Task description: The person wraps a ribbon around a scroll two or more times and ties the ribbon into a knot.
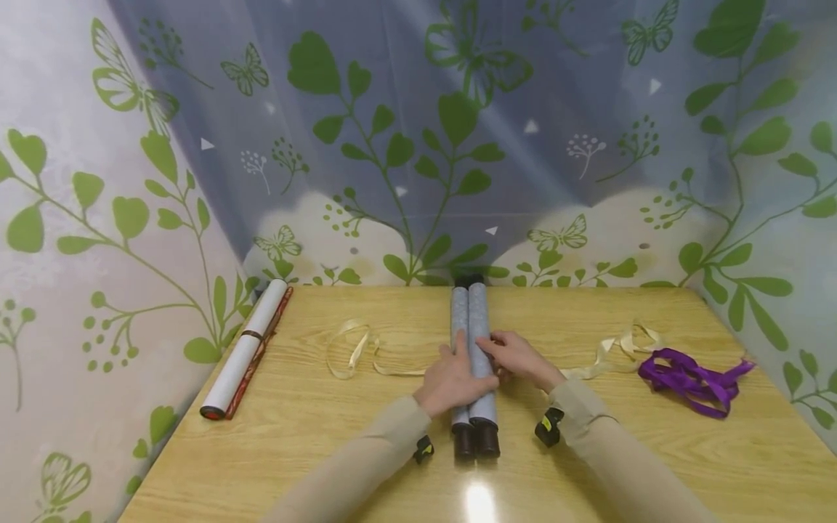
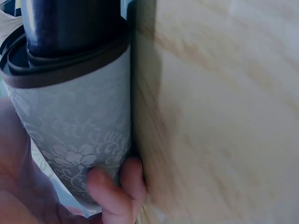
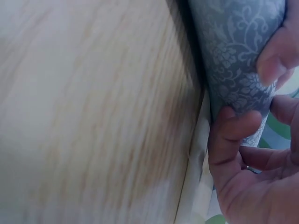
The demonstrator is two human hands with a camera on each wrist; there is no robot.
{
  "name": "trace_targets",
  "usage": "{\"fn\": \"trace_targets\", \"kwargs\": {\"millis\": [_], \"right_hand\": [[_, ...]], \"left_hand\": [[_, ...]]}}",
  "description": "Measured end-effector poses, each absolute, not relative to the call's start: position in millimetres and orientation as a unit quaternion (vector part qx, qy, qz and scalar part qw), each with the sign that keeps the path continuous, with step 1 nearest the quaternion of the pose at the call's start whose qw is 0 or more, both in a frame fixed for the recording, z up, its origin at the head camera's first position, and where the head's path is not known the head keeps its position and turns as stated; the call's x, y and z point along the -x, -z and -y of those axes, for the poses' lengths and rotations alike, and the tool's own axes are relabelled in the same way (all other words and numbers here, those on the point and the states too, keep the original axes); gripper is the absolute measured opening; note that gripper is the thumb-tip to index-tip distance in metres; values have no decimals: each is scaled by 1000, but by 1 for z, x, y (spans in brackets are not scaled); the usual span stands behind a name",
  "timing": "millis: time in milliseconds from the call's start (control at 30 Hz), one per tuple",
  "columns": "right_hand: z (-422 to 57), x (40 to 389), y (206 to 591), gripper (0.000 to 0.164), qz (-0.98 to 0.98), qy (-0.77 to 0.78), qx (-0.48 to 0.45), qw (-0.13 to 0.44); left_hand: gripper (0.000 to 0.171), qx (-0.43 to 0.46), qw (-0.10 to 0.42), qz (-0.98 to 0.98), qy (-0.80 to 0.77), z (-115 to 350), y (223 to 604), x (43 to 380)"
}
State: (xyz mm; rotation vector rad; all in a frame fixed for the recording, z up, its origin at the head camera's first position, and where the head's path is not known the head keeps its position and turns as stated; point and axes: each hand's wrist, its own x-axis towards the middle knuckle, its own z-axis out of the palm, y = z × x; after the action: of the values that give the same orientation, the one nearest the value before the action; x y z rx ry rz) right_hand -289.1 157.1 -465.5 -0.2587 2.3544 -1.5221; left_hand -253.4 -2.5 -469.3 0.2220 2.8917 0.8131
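Two rolled hanging scrolls lie side by side on the table, a left scroll and a right scroll, in grey-blue floral fabric with dark brown roller ends. My left hand lies across both and grips them, its thumb over the right scroll. In the left wrist view, curled fingers press the fabric near the tabletop. My right hand holds the right scroll's outer side with bent fingers. A cream ribbon extends to both sides of the scrolls; its middle is hidden beneath them and the hands.
Another rolled scroll, white and red with a brown tie, lies along the table's left edge. A tangled purple ribbon lies at the right. The wooden table meets a leaf-patterned curtain at its back edge.
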Motion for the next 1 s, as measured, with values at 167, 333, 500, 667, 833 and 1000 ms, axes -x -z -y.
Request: {"fn": "trace_targets", "kwargs": {"millis": [167, 333, 500, 667, 833, 1000], "right_hand": [[-159, 294, 472, 37, -835, 523, 88, 148], [-162, 295, 476, 36, -844, 510, 83, 142], [-168, 293, 478, 41, -862, 482, 85, 136], [-177, 291, 475, 35, -895, 413, 143, 84], [-186, 289, 471, 31, -923, 316, 217, 25], [-189, 283, 467, 23, -924, 269, 268, 44]], "left_hand": [[113, -85, 60, -962, -253, 1, 467, 254], [115, -106, 73, -953, -275, 6, 467, 255], [105, -136, 83, -939, -304, 18, 466, 260], [65, -161, 27, -930, -331, 35, 460, 270], [29, -202, 0, -947, -249, 54, 457, 280], [21, -239, 38, -954, -175, 63, 462, 285]]}}
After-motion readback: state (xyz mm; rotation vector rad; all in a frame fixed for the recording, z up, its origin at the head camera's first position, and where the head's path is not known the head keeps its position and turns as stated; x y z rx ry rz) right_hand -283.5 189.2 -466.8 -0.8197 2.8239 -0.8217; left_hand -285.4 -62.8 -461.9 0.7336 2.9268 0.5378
